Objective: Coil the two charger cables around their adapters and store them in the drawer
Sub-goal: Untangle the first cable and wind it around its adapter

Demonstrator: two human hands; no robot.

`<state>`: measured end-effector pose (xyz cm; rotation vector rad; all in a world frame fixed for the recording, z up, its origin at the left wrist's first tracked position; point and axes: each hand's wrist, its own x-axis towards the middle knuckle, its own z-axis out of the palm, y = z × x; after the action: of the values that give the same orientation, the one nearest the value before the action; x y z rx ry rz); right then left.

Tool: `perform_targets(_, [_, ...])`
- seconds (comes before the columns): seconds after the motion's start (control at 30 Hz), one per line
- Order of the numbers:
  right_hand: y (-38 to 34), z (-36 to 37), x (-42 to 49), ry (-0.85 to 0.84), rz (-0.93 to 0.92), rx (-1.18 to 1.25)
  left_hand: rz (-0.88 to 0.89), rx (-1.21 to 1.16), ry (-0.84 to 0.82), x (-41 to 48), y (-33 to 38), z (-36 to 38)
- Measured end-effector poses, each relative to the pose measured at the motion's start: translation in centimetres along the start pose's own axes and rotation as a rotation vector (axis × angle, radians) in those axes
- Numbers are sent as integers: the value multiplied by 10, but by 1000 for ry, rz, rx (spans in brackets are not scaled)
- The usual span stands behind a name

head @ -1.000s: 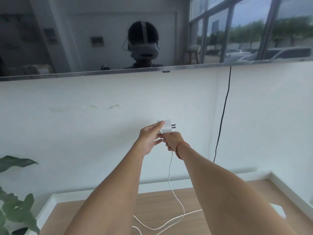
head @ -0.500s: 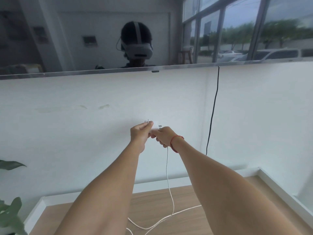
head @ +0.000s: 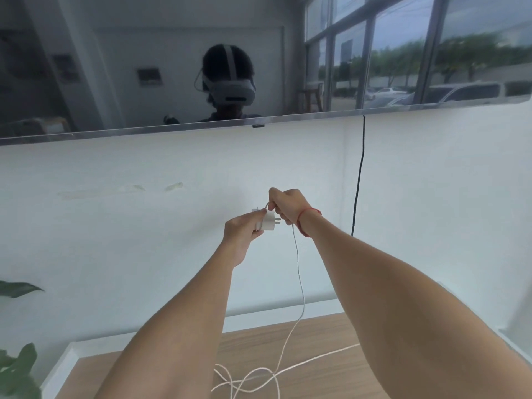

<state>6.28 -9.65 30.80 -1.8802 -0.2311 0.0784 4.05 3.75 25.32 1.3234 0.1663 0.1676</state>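
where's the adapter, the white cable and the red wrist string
white adapter [head: 269,223]: head view, on its body just behind the prongs
white cable [head: 299,279]: head view, on the straight hanging stretch
red wrist string [head: 308,210]: head view, on the top strand

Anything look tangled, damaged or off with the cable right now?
Nothing looks damaged. The white cable lies in loose crossed loops on the wooden surface, below the adapter in the left hand; it might snag while winding.

Bare left hand [head: 241,231] and right hand [head: 288,205], bare forearms [head: 178,326], thin red string bracelet [head: 300,223] on the right wrist, grey boxy headset [head: 231,93] with pale top strap, reflected in glass
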Motion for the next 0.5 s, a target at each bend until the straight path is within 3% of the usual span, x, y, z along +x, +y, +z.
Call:
perform_targets(0.13, [-4, 1, 0, 24, -28, -10, 57, 37, -76, -3, -1, -1])
perform_targets(0.27, [-7, 5, -4, 14, -35, -7, 94, 153, -42, -3, 0, 2])
perform_targets(0.5, [0, 0, 6, 83, -124, -30, 134, 111, -23, -7, 8, -5])
